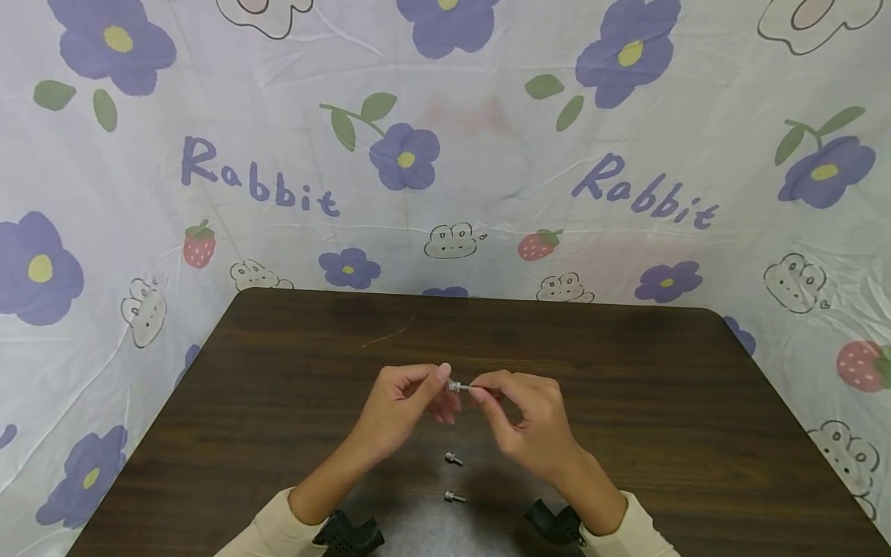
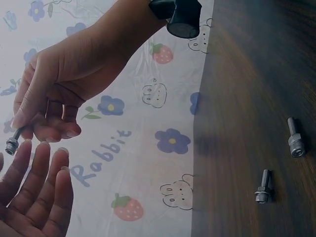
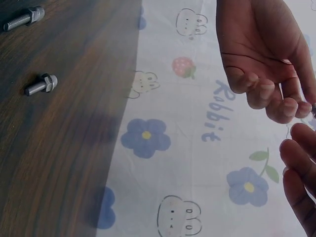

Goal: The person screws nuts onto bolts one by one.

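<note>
A small silver bolt [image 1: 455, 386] is held up between both hands above the table, its wider head end to the left. My right hand [image 1: 532, 422] pinches its threaded shank between thumb and index finger. At the head end is my left hand [image 1: 400, 406], thumb and index finger close round it. In the left wrist view the bolt [image 2: 12, 145] hangs from the right hand [image 2: 64, 74], with the left hand's fingers [image 2: 39, 192] beside its head. The right wrist view cuts the bolt off at its edge, next to the left thumb.
Two more bolts, an upper bolt [image 1: 454, 459] and a lower bolt [image 1: 455, 497], lie on the dark wooden table [image 1: 278, 433] below the hands. A thin thread [image 1: 388, 333] lies farther back. A printed cloth [image 1: 487, 193] hangs behind the table. Black wrist cameras sit at both cuffs.
</note>
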{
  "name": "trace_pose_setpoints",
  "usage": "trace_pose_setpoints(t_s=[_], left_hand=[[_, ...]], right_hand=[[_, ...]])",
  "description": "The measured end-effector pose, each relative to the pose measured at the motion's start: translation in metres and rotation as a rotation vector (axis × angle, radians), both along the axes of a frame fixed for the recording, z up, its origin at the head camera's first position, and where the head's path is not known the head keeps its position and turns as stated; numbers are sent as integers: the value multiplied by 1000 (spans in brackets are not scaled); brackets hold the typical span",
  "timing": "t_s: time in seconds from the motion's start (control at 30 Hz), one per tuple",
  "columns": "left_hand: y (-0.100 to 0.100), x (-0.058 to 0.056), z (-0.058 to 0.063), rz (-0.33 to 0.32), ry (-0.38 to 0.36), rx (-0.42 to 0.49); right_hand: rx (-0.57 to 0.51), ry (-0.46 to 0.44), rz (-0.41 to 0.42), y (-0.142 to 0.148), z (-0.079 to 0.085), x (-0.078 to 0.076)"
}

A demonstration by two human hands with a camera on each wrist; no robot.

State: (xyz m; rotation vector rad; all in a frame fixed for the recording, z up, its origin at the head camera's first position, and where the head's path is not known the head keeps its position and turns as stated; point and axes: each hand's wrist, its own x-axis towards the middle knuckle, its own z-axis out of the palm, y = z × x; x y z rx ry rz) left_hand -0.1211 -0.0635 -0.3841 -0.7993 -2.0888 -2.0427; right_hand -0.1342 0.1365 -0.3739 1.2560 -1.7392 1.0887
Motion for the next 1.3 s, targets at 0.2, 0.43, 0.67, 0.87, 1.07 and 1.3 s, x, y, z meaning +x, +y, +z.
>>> trace_pose_setpoints(t_s=[0.2, 0.43, 0.67, 0.87, 1.07, 1.3], left_hand=[[-2, 1, 0, -57, 61, 69], [0, 2, -1, -50, 96, 57], [0, 1, 0, -19, 42, 19], [0, 1, 1, 29, -12, -35], [-2, -2, -2, 16, 26, 28], [-4, -2, -1, 3, 139, 43]], right_hand=[[-5, 8, 4, 0, 0, -1], [-4, 7, 1, 0, -1, 0], [12, -13, 8, 0, -1, 0], [15, -6, -2, -1, -2, 0], [14, -14, -8, 0, -1, 0], [7, -5, -7, 0, 0, -1]])
